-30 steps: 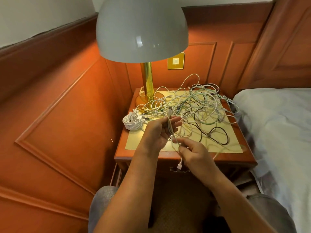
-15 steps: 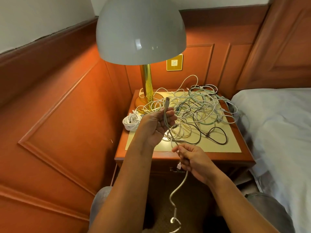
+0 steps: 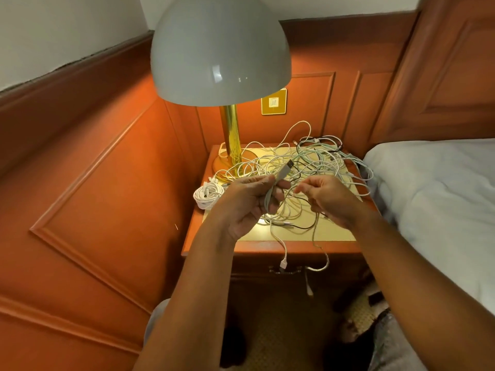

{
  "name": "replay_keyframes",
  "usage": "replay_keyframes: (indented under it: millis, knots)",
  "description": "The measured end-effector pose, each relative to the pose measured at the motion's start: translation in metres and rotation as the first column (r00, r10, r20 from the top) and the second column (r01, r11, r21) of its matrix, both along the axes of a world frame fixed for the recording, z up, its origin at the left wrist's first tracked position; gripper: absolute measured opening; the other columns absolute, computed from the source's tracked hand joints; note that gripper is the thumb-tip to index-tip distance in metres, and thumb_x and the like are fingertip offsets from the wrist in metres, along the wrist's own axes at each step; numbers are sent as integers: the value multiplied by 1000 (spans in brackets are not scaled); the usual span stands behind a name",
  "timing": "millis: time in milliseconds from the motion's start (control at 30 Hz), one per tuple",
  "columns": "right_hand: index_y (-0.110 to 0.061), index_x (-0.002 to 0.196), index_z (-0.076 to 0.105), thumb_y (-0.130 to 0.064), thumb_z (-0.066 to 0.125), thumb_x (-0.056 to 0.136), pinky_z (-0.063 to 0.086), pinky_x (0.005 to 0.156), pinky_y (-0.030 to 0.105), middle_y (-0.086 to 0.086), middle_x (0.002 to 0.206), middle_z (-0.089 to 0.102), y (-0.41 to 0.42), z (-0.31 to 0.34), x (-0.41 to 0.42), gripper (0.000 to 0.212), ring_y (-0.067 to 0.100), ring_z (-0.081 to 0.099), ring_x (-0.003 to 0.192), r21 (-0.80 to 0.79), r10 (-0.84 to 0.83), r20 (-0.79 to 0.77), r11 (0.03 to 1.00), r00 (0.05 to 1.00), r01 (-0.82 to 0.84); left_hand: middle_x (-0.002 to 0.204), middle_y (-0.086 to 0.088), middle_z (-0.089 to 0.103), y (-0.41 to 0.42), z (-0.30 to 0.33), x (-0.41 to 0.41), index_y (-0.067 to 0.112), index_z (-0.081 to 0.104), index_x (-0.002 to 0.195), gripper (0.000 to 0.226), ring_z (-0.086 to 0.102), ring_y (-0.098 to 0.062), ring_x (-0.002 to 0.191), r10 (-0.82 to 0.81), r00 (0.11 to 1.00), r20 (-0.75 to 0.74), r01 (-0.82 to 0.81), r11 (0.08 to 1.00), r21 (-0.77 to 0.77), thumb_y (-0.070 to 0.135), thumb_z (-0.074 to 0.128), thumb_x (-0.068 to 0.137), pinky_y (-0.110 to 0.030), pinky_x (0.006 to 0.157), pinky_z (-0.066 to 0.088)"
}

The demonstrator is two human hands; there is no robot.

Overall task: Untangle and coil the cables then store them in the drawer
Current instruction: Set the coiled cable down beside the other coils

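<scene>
So far only one white coiled cable bundle (image 3: 208, 194) lies finished; left hand (image 3: 250, 203) grips a grey cable (image 3: 269, 195), right hand (image 3: 328, 198) pinches its slack, and the tangled white and black cable pile (image 3: 308, 167) remains, drawer closed.

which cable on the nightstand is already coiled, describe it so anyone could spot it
Start at the lamp and go down its brass stem to the nightstand. At the table's left edge, just left of the left hand, lies the coiled white cable. It alone is a tight, neat bundle; the others sprawl in a loose tangle.
</scene>
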State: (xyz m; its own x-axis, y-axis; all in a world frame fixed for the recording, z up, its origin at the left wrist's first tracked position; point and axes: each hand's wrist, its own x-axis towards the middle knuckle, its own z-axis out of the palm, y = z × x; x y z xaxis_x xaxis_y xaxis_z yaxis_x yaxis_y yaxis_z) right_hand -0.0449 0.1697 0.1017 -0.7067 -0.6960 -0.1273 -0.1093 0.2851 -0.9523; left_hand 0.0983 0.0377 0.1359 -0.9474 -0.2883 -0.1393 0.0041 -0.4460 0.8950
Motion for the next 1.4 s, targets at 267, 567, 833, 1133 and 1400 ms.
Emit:
replay_keyframes:
  millis: [267,567,833,1133,1400]
  knots:
    - [-8,66,65,-38,80,74,36,54,27,0,59,54,-15,60,-18,35,13,44,54,218,138,-590,976,796,-8,70,-12,68,9,-11,-4,-11,63,98,28,61,-17,51,-61,988,141,99,953,-285,10,45,101,-24,53,53]
    - [-3,87,72,-16,57,94,31,50,21,-4,61,54,-1,58,32,21,5,46,55,277,190,-638,961,746,-8,71,-9,71,14,-35,-20,-4,65,94,28,66,-18,57,130,973,192,-66,949,-309,14,46,102,-28,61,52]
    - [-23,112,67,-3,46,96,38,51,25,-6,63,58,19,0,87,32,2,45,46,-39,-36,-189,999,981,30,78,-10,74,17,-35,-21,-4,63,97,33,70,-17,71,171,974,149,-192,971,144,12,34,104,-27,73,55]
    - [-11,93,63,-24,48,101,37,42,27,5,61,56,20,-40,106,21,14,41,41,-128,-115,113,983,987,129,82,-12,74,23,-26,-17,-5,61,101,30,73,-19,74,192,971,139,-222,943,247,10,36,102,-26,76,55]
    - [-2,93,66,-28,49,100,47,50,28,5,63,57,22,-46,92,31,18,49,50,-110,98,213,991,972,-76,80,-10,74,19,-12,-9,-4,62,98,25,73,-17,72,217,974,68,-228,923,310,6,40,100,-22,68,57]
